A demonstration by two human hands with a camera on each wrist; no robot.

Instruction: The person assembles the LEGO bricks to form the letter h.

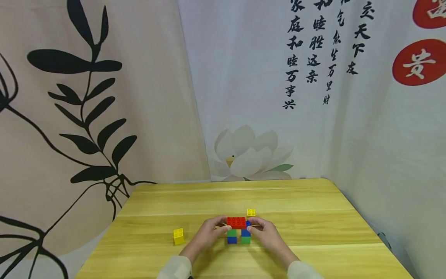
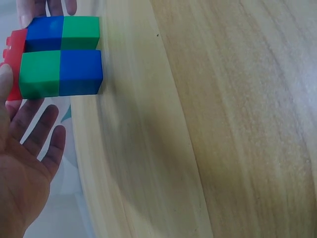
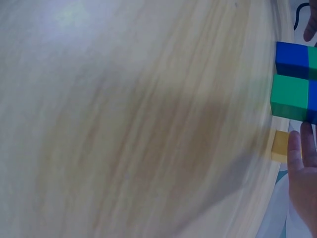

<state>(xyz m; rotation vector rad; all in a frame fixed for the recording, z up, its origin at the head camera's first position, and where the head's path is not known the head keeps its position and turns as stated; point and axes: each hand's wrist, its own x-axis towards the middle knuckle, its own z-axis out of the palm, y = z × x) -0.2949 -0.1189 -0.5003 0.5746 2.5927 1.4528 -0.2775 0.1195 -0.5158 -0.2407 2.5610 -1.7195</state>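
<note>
A red brick with studs bridges two short columns of bricks. The left column is a green brick over a blue brick; the right one is a blue brick over a green brick. My left hand pinches the red brick's left end between thumb and fingers, its other fingers spread in the left wrist view. At the opposite side my right hand pinches the upper blue brick of the right column, which sticks out past the red one. Its exact fingertip contact is partly hidden.
One yellow brick stands just behind the right column. Another yellow brick lies left of my left hand on the wooden table. A printed curtain hangs behind the table's far edge.
</note>
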